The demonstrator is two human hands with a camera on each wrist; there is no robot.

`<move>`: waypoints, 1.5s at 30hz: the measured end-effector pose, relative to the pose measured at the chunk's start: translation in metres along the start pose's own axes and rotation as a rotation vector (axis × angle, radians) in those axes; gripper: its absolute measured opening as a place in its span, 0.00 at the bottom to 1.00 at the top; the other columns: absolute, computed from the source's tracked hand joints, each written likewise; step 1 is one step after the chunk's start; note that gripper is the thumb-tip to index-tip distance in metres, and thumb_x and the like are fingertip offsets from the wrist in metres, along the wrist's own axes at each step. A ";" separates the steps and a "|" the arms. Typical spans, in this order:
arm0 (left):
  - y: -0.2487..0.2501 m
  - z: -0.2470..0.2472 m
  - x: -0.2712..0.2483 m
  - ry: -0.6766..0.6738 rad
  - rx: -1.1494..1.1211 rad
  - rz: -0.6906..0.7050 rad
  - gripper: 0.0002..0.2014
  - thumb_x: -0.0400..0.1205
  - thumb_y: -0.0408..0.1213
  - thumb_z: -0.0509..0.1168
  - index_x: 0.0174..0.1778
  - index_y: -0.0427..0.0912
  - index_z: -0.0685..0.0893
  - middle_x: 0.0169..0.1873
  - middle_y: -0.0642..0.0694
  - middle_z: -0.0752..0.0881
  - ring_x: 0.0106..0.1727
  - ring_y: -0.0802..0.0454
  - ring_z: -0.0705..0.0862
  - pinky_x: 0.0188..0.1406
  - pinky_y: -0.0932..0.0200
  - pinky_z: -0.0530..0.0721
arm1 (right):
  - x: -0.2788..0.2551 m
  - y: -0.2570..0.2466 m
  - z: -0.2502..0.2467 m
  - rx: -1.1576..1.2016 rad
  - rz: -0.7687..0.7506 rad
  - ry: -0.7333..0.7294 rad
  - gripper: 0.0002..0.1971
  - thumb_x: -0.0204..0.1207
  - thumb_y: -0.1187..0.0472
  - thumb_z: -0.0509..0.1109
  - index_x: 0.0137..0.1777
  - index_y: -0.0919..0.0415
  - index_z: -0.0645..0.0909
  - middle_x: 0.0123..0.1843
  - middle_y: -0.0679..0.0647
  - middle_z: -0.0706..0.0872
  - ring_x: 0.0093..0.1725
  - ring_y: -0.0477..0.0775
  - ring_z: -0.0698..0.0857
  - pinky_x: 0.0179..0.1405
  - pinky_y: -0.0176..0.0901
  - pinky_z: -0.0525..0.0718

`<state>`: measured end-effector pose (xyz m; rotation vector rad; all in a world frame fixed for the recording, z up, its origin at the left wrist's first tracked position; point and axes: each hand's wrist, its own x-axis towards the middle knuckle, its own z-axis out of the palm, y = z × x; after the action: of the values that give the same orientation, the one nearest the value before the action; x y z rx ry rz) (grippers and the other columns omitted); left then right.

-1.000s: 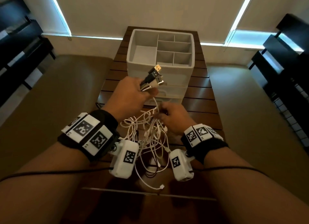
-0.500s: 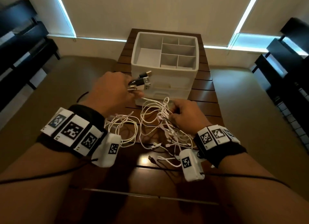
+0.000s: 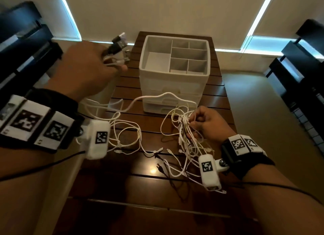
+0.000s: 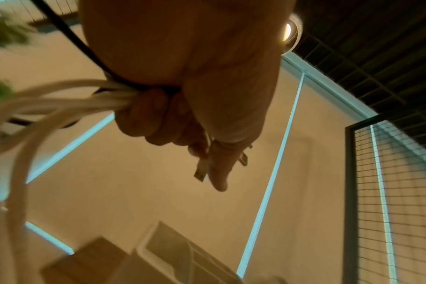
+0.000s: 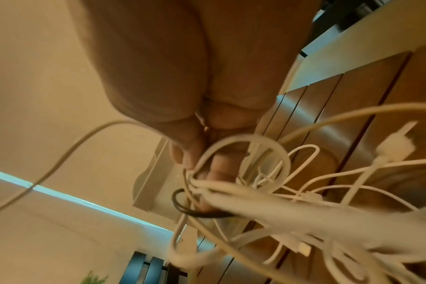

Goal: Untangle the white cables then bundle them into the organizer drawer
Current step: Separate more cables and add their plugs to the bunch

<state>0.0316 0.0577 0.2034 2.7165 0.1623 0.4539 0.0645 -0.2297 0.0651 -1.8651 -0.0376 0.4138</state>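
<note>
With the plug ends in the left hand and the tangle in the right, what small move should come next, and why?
Probably draw the left hand further up and away, while the right hand pinches the knot in place. The left hand grips the plug ends, but the white cables between the hands sag in loops on the table, uncleared.

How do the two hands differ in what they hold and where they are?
The left hand is raised beside the organizer, while the right hand sits low over the table. The left hand grips gathered plug ends; the right hand pinches the knotted clump of cables. Both hold the same white tangle, with a black cable mixed in.
</note>
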 end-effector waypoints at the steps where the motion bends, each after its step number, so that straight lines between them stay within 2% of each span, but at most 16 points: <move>1: 0.008 0.007 -0.004 -0.016 -0.071 -0.005 0.12 0.77 0.52 0.72 0.43 0.47 0.85 0.31 0.46 0.82 0.34 0.52 0.80 0.32 0.57 0.71 | 0.001 0.000 0.002 -0.014 -0.015 0.008 0.10 0.74 0.78 0.68 0.41 0.61 0.79 0.33 0.57 0.85 0.29 0.54 0.87 0.28 0.44 0.84; 5: 0.036 0.059 -0.024 -0.142 -0.413 -0.052 0.10 0.80 0.43 0.71 0.46 0.39 0.88 0.33 0.45 0.86 0.31 0.58 0.79 0.26 0.68 0.72 | 0.003 -0.003 0.012 -0.123 -0.118 0.132 0.09 0.68 0.74 0.77 0.37 0.60 0.83 0.34 0.52 0.87 0.30 0.39 0.86 0.31 0.32 0.83; 8: 0.046 0.099 -0.040 -0.273 -0.580 -0.103 0.11 0.80 0.47 0.71 0.42 0.43 0.89 0.30 0.46 0.86 0.24 0.62 0.76 0.23 0.70 0.73 | 0.004 -0.001 0.024 -0.225 -0.120 0.149 0.07 0.68 0.67 0.78 0.37 0.55 0.84 0.37 0.51 0.89 0.38 0.47 0.89 0.42 0.47 0.89; 12: 0.045 0.136 -0.056 -0.458 -0.630 -0.114 0.24 0.62 0.61 0.80 0.43 0.46 0.90 0.35 0.52 0.91 0.37 0.60 0.89 0.42 0.56 0.89 | 0.000 -0.006 0.032 -0.198 -0.174 0.171 0.10 0.65 0.66 0.74 0.44 0.52 0.87 0.41 0.49 0.91 0.43 0.49 0.89 0.46 0.52 0.89; 13: 0.042 0.142 -0.058 -0.479 -0.636 -0.102 0.25 0.60 0.60 0.82 0.45 0.47 0.90 0.37 0.53 0.92 0.40 0.60 0.90 0.45 0.53 0.89 | 0.000 -0.006 0.031 -0.145 -0.158 0.176 0.09 0.65 0.66 0.75 0.43 0.52 0.87 0.41 0.50 0.91 0.43 0.50 0.90 0.46 0.55 0.90; 15: 0.037 0.148 -0.058 -0.503 -0.558 -0.068 0.24 0.59 0.54 0.84 0.48 0.50 0.89 0.36 0.56 0.91 0.40 0.65 0.88 0.40 0.62 0.85 | -0.002 -0.008 0.028 -0.109 -0.112 0.156 0.09 0.65 0.70 0.78 0.41 0.56 0.86 0.40 0.55 0.91 0.41 0.54 0.91 0.44 0.59 0.90; 16: 0.037 0.149 -0.057 -0.509 -0.469 -0.056 0.23 0.60 0.52 0.84 0.48 0.50 0.89 0.35 0.57 0.89 0.38 0.65 0.87 0.36 0.65 0.82 | -0.003 -0.009 0.027 -0.111 -0.102 0.144 0.10 0.65 0.72 0.78 0.40 0.58 0.86 0.39 0.57 0.90 0.40 0.56 0.90 0.43 0.60 0.90; 18: 0.039 0.154 -0.058 -0.494 -0.365 -0.089 0.18 0.63 0.47 0.82 0.46 0.46 0.89 0.34 0.53 0.89 0.36 0.58 0.88 0.35 0.58 0.85 | -0.006 -0.011 0.026 -0.118 -0.106 0.136 0.10 0.65 0.74 0.78 0.40 0.59 0.85 0.38 0.58 0.90 0.38 0.57 0.90 0.42 0.60 0.90; 21: 0.036 0.163 -0.060 -0.472 -0.490 -0.219 0.10 0.68 0.42 0.78 0.41 0.41 0.91 0.35 0.43 0.91 0.38 0.46 0.90 0.41 0.43 0.89 | -0.003 -0.011 0.023 -0.211 -0.158 0.172 0.09 0.65 0.70 0.78 0.42 0.58 0.85 0.40 0.55 0.89 0.39 0.54 0.89 0.41 0.55 0.90; 23: 0.035 0.163 -0.064 -0.467 -0.635 -0.318 0.10 0.68 0.40 0.78 0.39 0.39 0.91 0.35 0.38 0.91 0.39 0.40 0.90 0.42 0.40 0.89 | -0.001 -0.009 0.017 -0.281 -0.164 0.210 0.09 0.66 0.69 0.78 0.41 0.57 0.84 0.40 0.53 0.89 0.40 0.52 0.88 0.43 0.53 0.90; 28: 0.039 0.156 -0.065 -0.344 -0.893 -0.481 0.17 0.76 0.37 0.72 0.43 0.21 0.86 0.38 0.25 0.88 0.32 0.45 0.85 0.31 0.54 0.80 | -0.007 -0.002 0.018 -0.609 -0.231 0.063 0.09 0.69 0.62 0.76 0.35 0.50 0.78 0.38 0.48 0.86 0.42 0.52 0.86 0.44 0.48 0.86; 30: 0.035 0.155 -0.061 -0.326 -0.899 -0.533 0.16 0.79 0.39 0.70 0.37 0.25 0.85 0.31 0.31 0.85 0.30 0.49 0.82 0.28 0.58 0.77 | -0.013 0.000 0.020 -0.611 -0.277 0.004 0.09 0.70 0.59 0.76 0.34 0.53 0.78 0.35 0.47 0.86 0.37 0.48 0.85 0.37 0.43 0.84; 33: 0.018 0.164 -0.057 -0.308 -0.675 -0.524 0.13 0.80 0.38 0.67 0.32 0.34 0.80 0.25 0.41 0.79 0.25 0.49 0.78 0.25 0.61 0.74 | -0.014 -0.007 0.010 -0.303 -0.272 0.151 0.13 0.69 0.71 0.76 0.34 0.53 0.80 0.32 0.49 0.85 0.30 0.46 0.84 0.29 0.38 0.81; 36: 0.005 0.174 -0.064 -0.352 -0.468 -0.467 0.14 0.80 0.41 0.68 0.37 0.32 0.85 0.33 0.37 0.86 0.37 0.39 0.86 0.35 0.52 0.82 | -0.012 -0.026 -0.009 0.039 -0.308 0.278 0.15 0.67 0.79 0.73 0.35 0.58 0.80 0.29 0.52 0.83 0.26 0.48 0.81 0.27 0.39 0.82; 40: 0.021 0.172 -0.079 -0.613 -0.574 -0.383 0.17 0.79 0.52 0.71 0.36 0.41 0.87 0.26 0.46 0.83 0.24 0.54 0.79 0.28 0.61 0.75 | -0.002 -0.036 -0.011 -0.452 -0.265 0.123 0.15 0.69 0.70 0.76 0.32 0.47 0.80 0.32 0.47 0.84 0.33 0.47 0.84 0.37 0.41 0.83; 45: 0.022 0.138 -0.056 -0.393 -0.595 -0.435 0.12 0.80 0.48 0.71 0.47 0.41 0.87 0.28 0.50 0.80 0.21 0.61 0.72 0.18 0.69 0.69 | 0.005 -0.027 -0.010 -0.682 -0.176 0.039 0.06 0.75 0.60 0.75 0.38 0.48 0.86 0.36 0.45 0.85 0.39 0.45 0.82 0.36 0.33 0.74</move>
<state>0.0264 -0.0207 0.0750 2.0507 0.4217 -0.1464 0.0770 -0.2290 0.0919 -2.5139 -0.3518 0.2543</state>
